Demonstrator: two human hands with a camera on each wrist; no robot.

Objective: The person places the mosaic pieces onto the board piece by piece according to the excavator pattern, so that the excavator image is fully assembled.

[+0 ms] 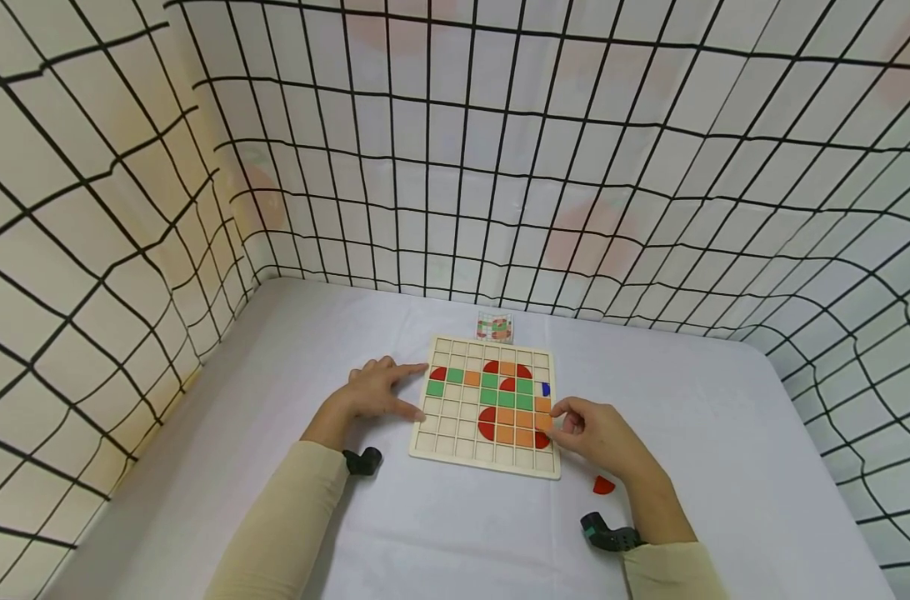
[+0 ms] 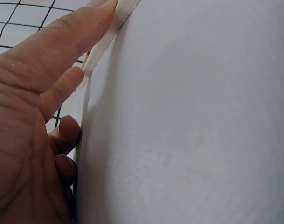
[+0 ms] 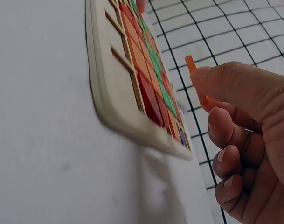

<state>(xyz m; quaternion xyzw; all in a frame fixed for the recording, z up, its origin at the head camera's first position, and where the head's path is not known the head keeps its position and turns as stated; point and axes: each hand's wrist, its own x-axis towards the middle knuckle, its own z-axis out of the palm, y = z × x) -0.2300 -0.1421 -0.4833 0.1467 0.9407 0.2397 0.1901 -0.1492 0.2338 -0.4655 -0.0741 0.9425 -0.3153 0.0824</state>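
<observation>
A wooden grid board [image 1: 446, 446] lies on the white table, with red, green and orange tiles and one blue piece [image 1: 546, 389] in its squares. Stretched thumb and index finger of my left hand [image 1: 368, 392] touch the board's left edge; the left wrist view has the thumb on that wooden rim. Beyond the right edge, my right hand [image 1: 593, 427] pinches an orange tile [image 3: 189, 62] between thumb and index finger. In the right wrist view the tile stands on edge, apart from the board, and the other fingers curl in below it.
Off the board's lower right corner lies a loose red quarter-round tile [image 1: 603, 485]. A small picture card [image 1: 494, 327] with a similar coloured pattern is at the board's far edge. Black wire mesh [image 1: 395, 167] rises round the back and sides of the table [image 1: 695, 392].
</observation>
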